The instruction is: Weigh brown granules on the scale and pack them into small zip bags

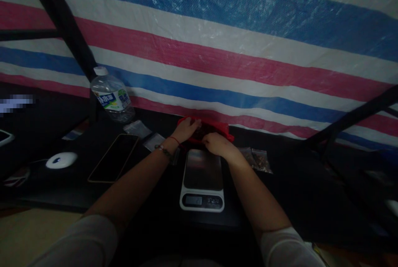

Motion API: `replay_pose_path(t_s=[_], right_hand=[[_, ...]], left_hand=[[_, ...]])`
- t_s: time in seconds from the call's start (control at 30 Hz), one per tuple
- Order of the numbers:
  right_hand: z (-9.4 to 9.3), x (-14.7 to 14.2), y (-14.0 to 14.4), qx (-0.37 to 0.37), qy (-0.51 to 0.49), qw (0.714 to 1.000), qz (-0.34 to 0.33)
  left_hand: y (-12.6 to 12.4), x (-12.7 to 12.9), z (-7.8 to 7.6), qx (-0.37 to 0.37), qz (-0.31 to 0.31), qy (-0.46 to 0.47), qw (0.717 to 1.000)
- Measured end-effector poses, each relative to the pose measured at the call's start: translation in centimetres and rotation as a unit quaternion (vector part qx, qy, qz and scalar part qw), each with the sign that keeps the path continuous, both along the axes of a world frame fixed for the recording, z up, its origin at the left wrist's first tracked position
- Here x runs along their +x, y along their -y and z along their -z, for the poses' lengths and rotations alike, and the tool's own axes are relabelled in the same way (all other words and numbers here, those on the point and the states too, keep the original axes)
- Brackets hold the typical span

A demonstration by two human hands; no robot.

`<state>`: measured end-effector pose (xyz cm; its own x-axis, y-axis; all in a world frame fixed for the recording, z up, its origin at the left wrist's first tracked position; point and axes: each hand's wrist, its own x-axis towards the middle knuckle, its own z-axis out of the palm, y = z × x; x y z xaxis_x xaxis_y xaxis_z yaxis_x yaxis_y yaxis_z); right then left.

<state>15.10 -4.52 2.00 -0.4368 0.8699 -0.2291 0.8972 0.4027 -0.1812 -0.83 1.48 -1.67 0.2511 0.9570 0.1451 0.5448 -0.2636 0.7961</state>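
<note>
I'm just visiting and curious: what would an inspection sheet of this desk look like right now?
Surface: dark table, dimly lit.
Job's things: red bag at the far edge; digital scale in front of it, platform bare.
Clutter: water bottle, phone, white mouse, small clear packets.
Hands: left hand and right hand both on the red bag; grip unclear.
Cables: nothing seen.
Surroundings: striped tarp behind, black frame poles.
</note>
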Motion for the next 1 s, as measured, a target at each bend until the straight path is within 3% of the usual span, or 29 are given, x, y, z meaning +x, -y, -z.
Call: replay_pose_path(t_s=[0.2, 0.37, 0.57, 0.73, 0.9, 1.0], right_hand=[[1.4, -0.2, -0.7, 0.010, 0.025, 0.999, 0.023], [1.9, -0.2, -0.8, 0.028, 0.046, 0.998, 0.024], [2.7, -0.1, -1.3, 0.033, 0.038, 0.999, 0.017], [3.6, -0.3, -1.7, 0.032, 0.022, 0.999, 0.021], [3.0, 0.0, -1.7, 0.022, 0.002, 1.000, 0.007], [2.0, 0.4, -1.9, 0.072, -0.055, 0.996, 0.016]], left_hand=[[0.9, -0.6, -0.5, 0.019, 0.053, -0.001, 0.998], [2.3, -1.7, -0.9, 0.071, 0.021, -0.074, 0.995], [3.5, -3.0, -0.5, 0.071, 0.073, -0.113, 0.988], [4.0, -3.5, 0.1, 0.062, 0.078, -0.108, 0.989], [4.2, -3.7, 0.2, 0.057, 0.086, -0.115, 0.988], [4.3, -3.6, 0.2, 0.071, 0.103, -0.111, 0.986]])
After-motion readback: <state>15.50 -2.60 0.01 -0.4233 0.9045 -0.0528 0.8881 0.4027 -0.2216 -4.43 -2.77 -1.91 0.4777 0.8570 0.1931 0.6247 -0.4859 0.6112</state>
